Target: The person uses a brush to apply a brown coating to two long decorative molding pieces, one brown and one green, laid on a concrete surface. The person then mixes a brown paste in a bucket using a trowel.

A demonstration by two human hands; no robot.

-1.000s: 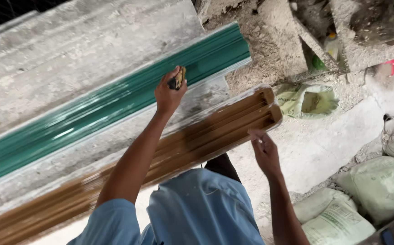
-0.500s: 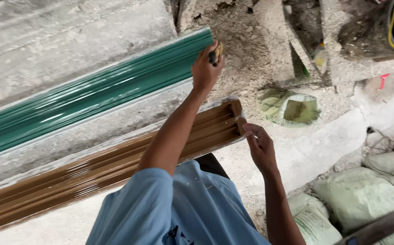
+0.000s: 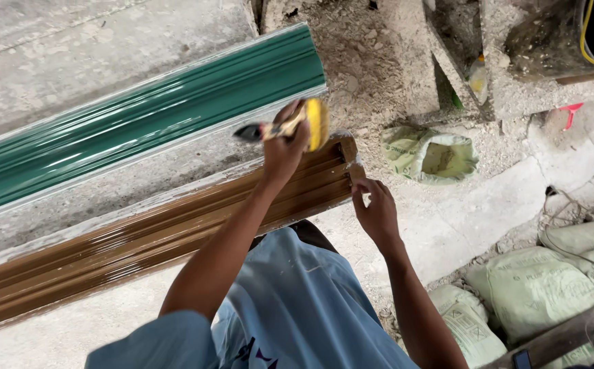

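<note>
Holding paintbrush (image 3: 290,127) above brown moulding (image 3: 140,239).

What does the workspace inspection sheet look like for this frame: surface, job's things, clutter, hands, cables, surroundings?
Surface: rough grey concrete slab, dusty.
Job's things: glossy brown moulding lying lengthwise; yellow-handled brush.
Clutter: green moulding alongside; open pale green sack; rubble.
Hands: left hand holds the brush above the brown moulding; right hand touches its end.
Cables: yellow cable on a dark container, top right.
Surroundings: filled sacks lower right; red scrap.
</note>
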